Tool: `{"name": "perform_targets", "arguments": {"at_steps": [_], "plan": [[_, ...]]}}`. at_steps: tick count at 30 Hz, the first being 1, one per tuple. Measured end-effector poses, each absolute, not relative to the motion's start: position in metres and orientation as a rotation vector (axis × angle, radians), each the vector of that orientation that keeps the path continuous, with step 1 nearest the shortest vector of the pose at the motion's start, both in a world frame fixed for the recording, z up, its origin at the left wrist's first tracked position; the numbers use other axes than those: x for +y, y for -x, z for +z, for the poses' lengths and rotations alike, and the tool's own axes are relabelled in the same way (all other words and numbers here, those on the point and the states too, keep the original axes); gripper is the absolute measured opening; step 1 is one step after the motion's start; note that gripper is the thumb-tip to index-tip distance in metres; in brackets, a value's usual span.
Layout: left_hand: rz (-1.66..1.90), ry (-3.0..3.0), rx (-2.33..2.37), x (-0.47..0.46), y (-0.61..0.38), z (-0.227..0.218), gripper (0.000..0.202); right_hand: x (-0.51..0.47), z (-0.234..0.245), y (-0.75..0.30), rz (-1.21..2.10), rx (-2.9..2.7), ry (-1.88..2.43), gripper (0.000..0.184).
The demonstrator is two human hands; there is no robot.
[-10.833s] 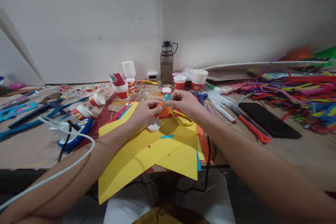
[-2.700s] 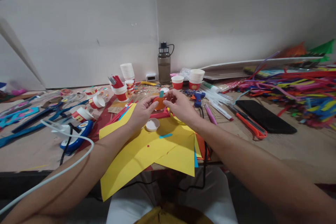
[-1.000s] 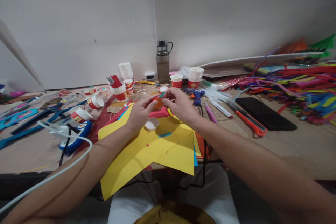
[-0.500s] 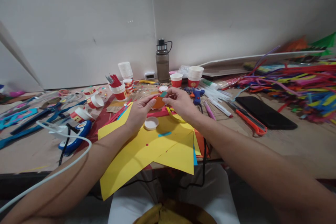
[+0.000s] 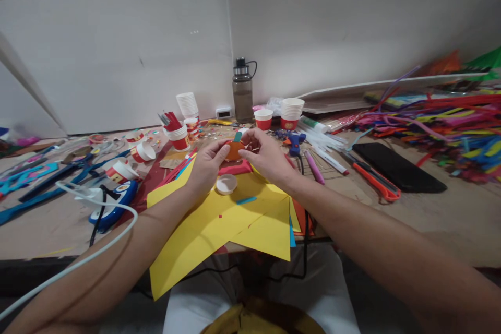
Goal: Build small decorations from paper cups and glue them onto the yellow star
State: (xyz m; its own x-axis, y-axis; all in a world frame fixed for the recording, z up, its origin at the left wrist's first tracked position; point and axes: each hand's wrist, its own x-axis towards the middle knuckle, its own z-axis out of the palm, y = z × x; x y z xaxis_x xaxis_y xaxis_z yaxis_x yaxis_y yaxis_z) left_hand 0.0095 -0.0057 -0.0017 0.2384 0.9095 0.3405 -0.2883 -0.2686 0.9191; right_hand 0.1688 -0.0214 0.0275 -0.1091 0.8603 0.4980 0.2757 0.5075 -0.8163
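Between my two hands is a round orange paper cutout [image 5: 234, 152] with a small green paper strip [image 5: 237, 136] standing up from its top edge, so it looks like a pumpkin. My left hand [image 5: 207, 164] pinches the cutout's left edge with thumb and fingers. On the other side, my right hand [image 5: 266, 155] has its thumb at the right edge, fingers curled behind. Below them a small white round lid [image 5: 226, 184] sits on yellow paper sheets [image 5: 219, 235]. A short blue paper strip [image 5: 246, 200] lies to its right.
A blue glue gun [image 5: 295, 143] lies right of my hands, near a pink marker [image 5: 314, 167], an orange box cutter [image 5: 378, 181] and a black phone [image 5: 399, 167]. Paper cups [image 5: 291, 114] and a water bottle [image 5: 242, 95] stand behind. A white cable [image 5: 131, 219] crosses my left forearm.
The green strip has gone from tilted in my right fingers to upright at the cutout's top. My right fingers have shifted off the strip to the cutout's right edge.
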Motion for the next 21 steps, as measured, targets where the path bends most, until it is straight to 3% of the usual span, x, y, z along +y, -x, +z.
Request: {"name": "perform_targets", "arguments": {"at_steps": [21], "plan": [[1.308,-1.36,0.662,-0.0095,-0.0104,-0.0008,0.031,-0.0239,0.0287,-0.1679,0.612,-1.672,1.027,0.003]]}}
